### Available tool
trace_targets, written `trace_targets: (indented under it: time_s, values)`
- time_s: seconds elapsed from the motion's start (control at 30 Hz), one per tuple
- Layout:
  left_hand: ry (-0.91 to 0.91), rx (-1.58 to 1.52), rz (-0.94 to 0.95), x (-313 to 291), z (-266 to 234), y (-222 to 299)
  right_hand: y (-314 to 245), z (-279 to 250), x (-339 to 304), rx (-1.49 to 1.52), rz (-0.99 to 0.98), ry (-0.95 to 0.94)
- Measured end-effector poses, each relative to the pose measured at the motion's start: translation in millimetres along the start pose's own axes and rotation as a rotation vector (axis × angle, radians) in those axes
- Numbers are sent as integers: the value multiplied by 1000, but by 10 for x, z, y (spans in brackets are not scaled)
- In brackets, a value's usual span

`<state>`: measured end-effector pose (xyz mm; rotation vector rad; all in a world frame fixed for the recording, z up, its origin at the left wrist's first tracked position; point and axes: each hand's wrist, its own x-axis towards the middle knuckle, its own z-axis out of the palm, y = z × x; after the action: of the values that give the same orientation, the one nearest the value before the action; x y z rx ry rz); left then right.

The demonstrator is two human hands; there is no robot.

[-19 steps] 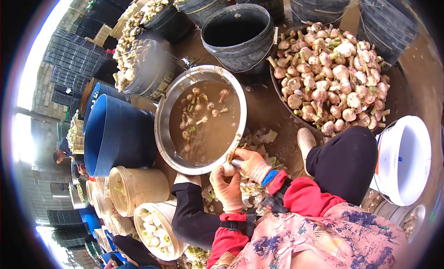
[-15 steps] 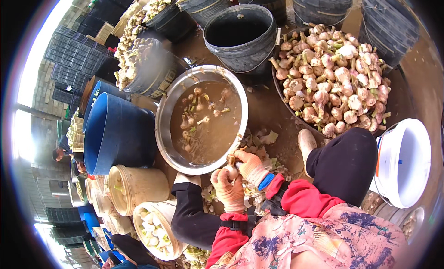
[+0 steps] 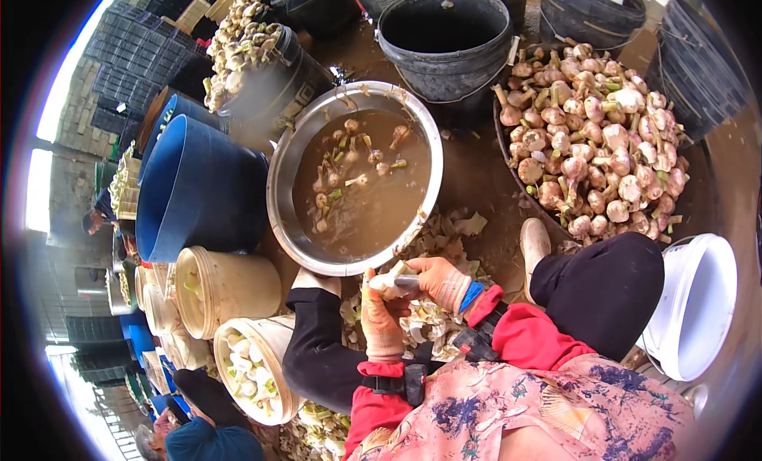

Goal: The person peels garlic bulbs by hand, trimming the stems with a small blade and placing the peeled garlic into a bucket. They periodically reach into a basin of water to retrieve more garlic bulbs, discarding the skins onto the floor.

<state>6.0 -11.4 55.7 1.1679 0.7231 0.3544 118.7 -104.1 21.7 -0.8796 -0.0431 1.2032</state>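
Observation:
My left hand (image 3: 382, 322), in an orange glove, grips a pale garlic bulb (image 3: 384, 286) just off the near rim of a metal basin (image 3: 279, 215). Against the bulb's right side lies the grey blade of a short knife (image 3: 408, 281). My right hand (image 3: 443, 285), also gloved, is closed round the knife, whose handle is hidden by the fingers. Muddy water fills the basin, and several garlic bulbs (image 3: 359, 180) with stems float in it. Garlic skins (image 3: 432, 322) lie beneath my hands and between my legs.
Right of the basin is a large heap of unpeeled garlic (image 3: 595, 144). A black bucket (image 3: 444, 72) stands beyond. Left are a blue barrel (image 3: 198, 195), a cream bucket (image 3: 238, 290) and a tub of peeled garlic (image 3: 278, 405). A white bucket (image 3: 690, 318) is beside my right knee. Another person (image 3: 210, 441) sits lower left.
The garlic bulb now shows a paler, barer surface and has turned in my left hand, whose fingers point upward. The knife blade shows more clearly. The view has shifted, moving the surroundings.

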Motion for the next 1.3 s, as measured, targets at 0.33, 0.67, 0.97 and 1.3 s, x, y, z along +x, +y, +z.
trace_targets:
  time_s: [0.33,0.67,0.97,1.3]
  values:
    - [245,12,167,340,38,-67,46,145,-3,-378,-81,82]
    - [156,-317,-190,-39,-222,173,61,-219,115,-452,-136,190]
    - [126,-249,-156,-95,-239,56,138,-189,52,-909,-189,75]
    - [331,-589,-377,46,-183,-28,-109,112,-111,-936,-202,-205]
